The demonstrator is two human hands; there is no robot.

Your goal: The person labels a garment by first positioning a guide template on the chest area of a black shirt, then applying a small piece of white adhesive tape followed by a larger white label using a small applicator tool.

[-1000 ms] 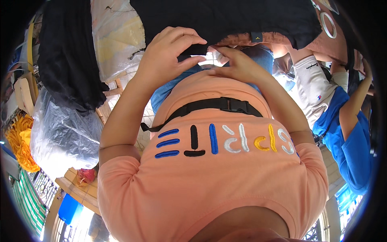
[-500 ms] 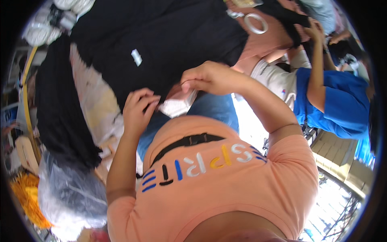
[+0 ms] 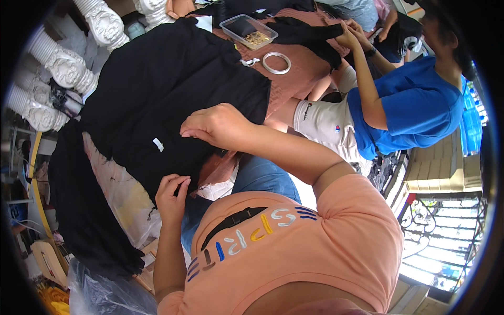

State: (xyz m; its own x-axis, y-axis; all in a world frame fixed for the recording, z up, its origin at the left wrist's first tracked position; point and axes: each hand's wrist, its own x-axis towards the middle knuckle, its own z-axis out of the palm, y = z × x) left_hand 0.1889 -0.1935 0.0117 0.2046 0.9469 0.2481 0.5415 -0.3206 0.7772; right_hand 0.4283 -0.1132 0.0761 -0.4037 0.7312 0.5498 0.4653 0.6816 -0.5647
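Observation:
A large piece of black knitted fabric is spread in front of me, with a small white label on it. My right hand is over the fabric, to the right of the label. Its fingers are pinched together, and whatever is between them is too small to see. By the fabric's near edge is my left hand, thumb and forefinger brought together. What the left fingertips hold, if anything, cannot be made out against the black cloth.
A clear plastic box with small bits and a white ring lie on a brown cloth. At right a person in a blue shirt handles black fabric. White ornate posts stand at far left, a plastic bag at lower left.
My right hand has moved up and leftward over the black fabric, away from my left hand. The left fingers have curled closer together. The whole view has shifted, showing more of the far side.

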